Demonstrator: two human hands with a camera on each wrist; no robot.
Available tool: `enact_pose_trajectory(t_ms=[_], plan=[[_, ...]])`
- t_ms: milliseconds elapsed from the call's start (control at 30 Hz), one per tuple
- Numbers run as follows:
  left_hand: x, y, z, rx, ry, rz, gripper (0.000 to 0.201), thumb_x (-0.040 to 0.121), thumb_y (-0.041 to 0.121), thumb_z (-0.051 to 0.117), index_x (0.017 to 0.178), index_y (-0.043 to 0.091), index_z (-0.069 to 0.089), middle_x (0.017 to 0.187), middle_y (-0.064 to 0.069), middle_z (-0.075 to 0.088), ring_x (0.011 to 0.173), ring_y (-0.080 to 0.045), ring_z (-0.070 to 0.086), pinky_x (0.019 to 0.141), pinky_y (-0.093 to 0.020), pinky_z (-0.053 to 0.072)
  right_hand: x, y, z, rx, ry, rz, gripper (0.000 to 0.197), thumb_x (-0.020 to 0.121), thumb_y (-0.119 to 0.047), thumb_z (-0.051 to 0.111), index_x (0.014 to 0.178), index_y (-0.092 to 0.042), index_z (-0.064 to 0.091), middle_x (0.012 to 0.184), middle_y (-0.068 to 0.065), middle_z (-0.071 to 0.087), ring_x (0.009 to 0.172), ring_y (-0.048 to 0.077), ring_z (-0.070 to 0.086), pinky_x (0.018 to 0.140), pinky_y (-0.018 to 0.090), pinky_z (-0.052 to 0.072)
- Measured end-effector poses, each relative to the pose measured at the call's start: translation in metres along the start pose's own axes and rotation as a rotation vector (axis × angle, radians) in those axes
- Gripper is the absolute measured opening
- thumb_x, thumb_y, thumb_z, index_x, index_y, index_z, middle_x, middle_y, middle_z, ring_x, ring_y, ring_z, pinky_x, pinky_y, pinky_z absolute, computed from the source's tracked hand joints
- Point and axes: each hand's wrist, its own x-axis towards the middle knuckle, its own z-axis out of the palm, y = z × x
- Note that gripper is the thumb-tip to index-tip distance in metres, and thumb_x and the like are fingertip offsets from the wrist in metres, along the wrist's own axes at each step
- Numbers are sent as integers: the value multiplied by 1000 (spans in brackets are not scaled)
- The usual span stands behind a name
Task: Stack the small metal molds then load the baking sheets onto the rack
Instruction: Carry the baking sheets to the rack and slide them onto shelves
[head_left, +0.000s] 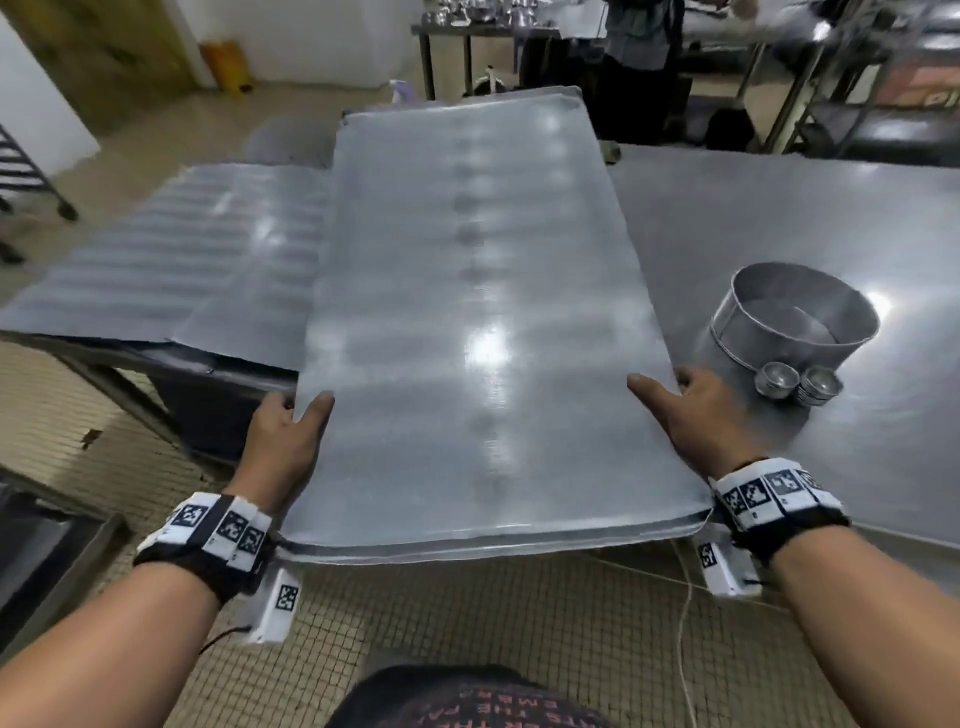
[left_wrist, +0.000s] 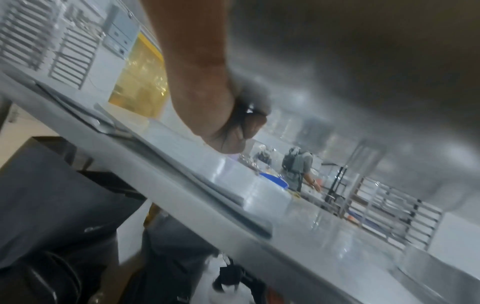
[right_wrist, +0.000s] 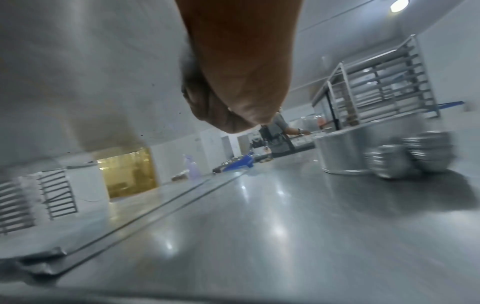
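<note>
A large flat baking sheet (head_left: 467, 291) is lifted above the steel table, held lengthwise away from me. My left hand (head_left: 283, 431) grips its left edge near the front, thumb on top and fingers curled under. My right hand (head_left: 685, 410) grips the right edge the same way. From below, the left wrist view shows the left hand (left_wrist: 223, 115) curled under the sheet's underside (left_wrist: 350, 61); the right wrist view shows the right hand (right_wrist: 228, 98) likewise. Two short stacks of small metal molds (head_left: 797, 384) stand on the table at the right, also blurred in the right wrist view as molds (right_wrist: 410, 158).
A round metal ring pan (head_left: 795, 317) stands behind the molds. Another ridged sheet (head_left: 171, 260) lies on the table's left end. Tray racks (right_wrist: 384, 86) stand in the background, one more rack (left_wrist: 70, 55) at the left. A person (head_left: 644, 36) works at a far table.
</note>
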Motion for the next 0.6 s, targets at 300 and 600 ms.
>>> enact_pose_trajectory(t_ms=[300,600], plan=[[48,16,-161,-6,309,6,42,92,46,72,113,11,64,102,-2,73,94,-21,71,79,-39,57,46,-170,122,113,-189,-276,43,82,-42,80,65,-10,56,52,-5,62,46,7,60,41,25,46],[36,5,-367,56,620,-42,49,81,59,79,104,19,62,99,2,72,94,-17,70,81,-39,58,44,-331,310,145,-458,-558,39,80,-44,78,67,-10,64,56,-3,57,54,16,51,51,28,39]])
